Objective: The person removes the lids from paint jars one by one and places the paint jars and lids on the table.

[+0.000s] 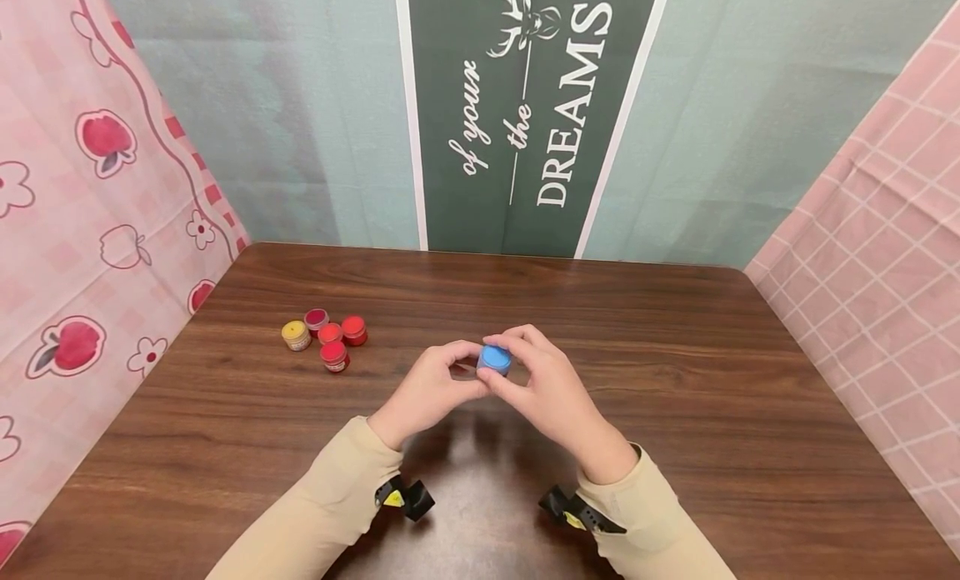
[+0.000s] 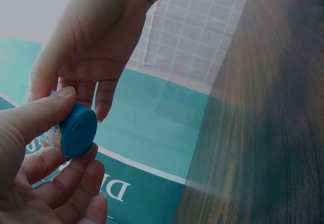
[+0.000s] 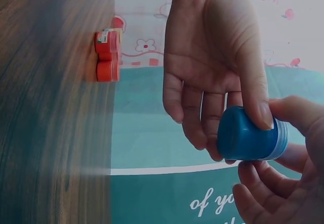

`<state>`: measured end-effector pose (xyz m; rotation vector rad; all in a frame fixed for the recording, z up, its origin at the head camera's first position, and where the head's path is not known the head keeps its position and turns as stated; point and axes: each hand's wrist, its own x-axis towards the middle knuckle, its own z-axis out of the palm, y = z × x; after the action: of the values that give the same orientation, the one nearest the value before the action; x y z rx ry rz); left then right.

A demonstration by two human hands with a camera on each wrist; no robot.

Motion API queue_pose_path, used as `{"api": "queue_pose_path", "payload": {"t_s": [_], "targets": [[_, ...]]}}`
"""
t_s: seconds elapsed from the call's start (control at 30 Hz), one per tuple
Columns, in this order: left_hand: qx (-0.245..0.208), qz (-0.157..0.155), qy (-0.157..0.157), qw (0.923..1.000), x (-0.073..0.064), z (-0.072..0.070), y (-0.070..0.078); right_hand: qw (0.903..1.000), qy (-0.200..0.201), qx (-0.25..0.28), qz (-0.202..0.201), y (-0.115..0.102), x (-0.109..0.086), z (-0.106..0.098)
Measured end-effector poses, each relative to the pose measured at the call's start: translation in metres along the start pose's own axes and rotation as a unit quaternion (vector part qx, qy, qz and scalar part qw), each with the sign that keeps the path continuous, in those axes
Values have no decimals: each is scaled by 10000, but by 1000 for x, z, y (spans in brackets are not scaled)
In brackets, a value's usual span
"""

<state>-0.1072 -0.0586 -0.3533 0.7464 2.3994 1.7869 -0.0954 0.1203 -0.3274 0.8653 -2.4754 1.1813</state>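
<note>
A small blue paint jar (image 1: 495, 358) is held up over the table between both hands, near the middle of the head view. My left hand (image 1: 431, 392) pinches it from the left, thumb on the near side and fingers on the far side. From the right, my right hand (image 1: 551, 388) grips the same jar between thumb and fingers. In the left wrist view, the jar's round blue base (image 2: 81, 132) faces the camera, with a printed label partly under the thumb. The right wrist view shows the jar (image 3: 248, 135) sideways, its clear lid toward the right fingers.
On the left of the brown wooden table (image 1: 675, 380), several small jars stand grouped: a yellow jar (image 1: 296, 336), a dark red jar (image 1: 317, 319) and red jars (image 1: 334, 357). Cloth hangs behind and along both sides. A black camera (image 1: 417, 500) is strapped to each wrist.
</note>
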Motion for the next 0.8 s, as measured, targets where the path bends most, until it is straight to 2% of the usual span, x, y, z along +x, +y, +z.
{"api": "queue_pose_path", "payload": {"t_s": [0.2,0.37,0.53,0.8], "targets": [[118,12,-24,9999,0,0,0,9991,-249,271,-194,2,-1,0],[148,2,-2,9999,0,-1,1,9992,-203,42,-335,2,0,0],[203,23,16,9998,0,-2,2,9999,-35,-47,-150,2,0,-1],[123,-45,56,9999,0,-1,2,9998,155,139,29,3,0,0]]}}
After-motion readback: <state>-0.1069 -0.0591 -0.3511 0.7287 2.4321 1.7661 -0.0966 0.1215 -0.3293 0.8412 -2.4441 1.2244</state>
